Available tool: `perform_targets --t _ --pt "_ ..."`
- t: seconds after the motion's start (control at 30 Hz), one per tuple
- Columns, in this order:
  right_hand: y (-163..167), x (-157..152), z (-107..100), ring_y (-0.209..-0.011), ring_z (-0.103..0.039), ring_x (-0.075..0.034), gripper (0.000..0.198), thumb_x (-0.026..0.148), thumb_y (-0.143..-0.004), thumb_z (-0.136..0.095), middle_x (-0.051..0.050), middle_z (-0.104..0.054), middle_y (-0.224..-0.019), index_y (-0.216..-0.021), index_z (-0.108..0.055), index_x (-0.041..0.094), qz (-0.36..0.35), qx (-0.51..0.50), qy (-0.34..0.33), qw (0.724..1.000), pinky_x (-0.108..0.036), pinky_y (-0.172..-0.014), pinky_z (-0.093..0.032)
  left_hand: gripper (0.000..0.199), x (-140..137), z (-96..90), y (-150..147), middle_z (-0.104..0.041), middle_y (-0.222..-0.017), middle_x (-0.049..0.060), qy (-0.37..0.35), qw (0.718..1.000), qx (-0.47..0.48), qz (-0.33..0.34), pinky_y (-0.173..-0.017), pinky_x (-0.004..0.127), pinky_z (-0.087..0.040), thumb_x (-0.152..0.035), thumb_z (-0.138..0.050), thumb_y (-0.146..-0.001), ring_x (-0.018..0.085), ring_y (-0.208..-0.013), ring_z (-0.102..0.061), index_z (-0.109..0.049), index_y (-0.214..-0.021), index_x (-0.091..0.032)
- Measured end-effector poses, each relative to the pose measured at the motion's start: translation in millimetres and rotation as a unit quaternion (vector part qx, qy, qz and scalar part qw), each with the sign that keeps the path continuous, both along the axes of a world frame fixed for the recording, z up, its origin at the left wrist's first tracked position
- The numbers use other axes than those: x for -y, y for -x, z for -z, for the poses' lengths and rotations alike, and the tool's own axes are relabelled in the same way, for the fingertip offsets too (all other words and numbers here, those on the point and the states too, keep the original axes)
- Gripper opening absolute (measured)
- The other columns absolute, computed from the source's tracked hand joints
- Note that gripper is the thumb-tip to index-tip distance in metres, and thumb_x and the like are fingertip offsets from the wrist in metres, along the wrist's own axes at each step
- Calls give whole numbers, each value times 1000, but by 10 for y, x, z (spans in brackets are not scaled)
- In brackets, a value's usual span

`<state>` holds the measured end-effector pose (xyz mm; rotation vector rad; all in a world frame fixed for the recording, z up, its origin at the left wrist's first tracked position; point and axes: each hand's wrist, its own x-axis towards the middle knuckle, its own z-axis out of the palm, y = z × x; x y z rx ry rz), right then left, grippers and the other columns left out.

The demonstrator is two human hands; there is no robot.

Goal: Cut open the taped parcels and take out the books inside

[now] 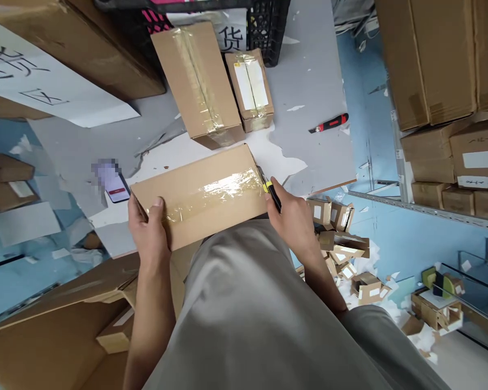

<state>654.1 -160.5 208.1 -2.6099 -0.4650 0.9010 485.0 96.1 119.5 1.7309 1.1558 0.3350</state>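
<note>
A long brown cardboard box [187, 189] with clear tape along its top lies at the table's near edge, in front of my lap. My left hand [148, 227] grips its left end, thumb on top and fingers over the end face. In my right hand [290, 216] is a black and yellow utility knife [271, 194], its tip against the box's right end, by the tape. How far the blade is out I cannot tell. Just beyond stand a larger taped box [199, 86] and a smaller box [250, 92] with a white label.
A red and black utility knife [331, 123] lies at the table's right. A phone [111, 181] rests on the left. Behind the boxes is a black crate [270, 32]. Stacked cartons [435, 59] fill the right shelf; opened boxes [345, 249] litter the floor.
</note>
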Motion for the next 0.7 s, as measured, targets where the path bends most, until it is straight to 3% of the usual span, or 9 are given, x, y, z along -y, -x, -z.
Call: perform_targets --t 0.17,0.4,0.7 --pt "-7 -30 -63 -93 -82 -28 60 41 -119 -40 -11 -86 -97 -174 -51 18 -21 -4 28 999 -37 -90 -62 64 -12 11 29 -70 -161 5 -40 999 -25 24 -131 48 -50 -61 -67 -100 30 -152 -65 -62 -157 -33" --pt "-68 -342 -230 -95 -83 -33 63 32 -119 -46 -21 -85 -99 -178 -38 10 -46 -9 101 994 -44 -90 -64 63 49 -5 -20 -73 -154 8 -48 999 -4 21 -130 46 -50 -63 -68 -101 29 -148 -67 -65 -153 -28" --pt "135 -231 -464 -100 -85 -36 59 22 -116 -44 -27 -85 -107 -173 -45 5 -93 -53 228 968 -41 -82 -62 63 29 -45 -117 -72 -155 12 -63 997 15 30 -129 48 -51 -61 -67 -103 30 -146 -68 -65 -153 -23"
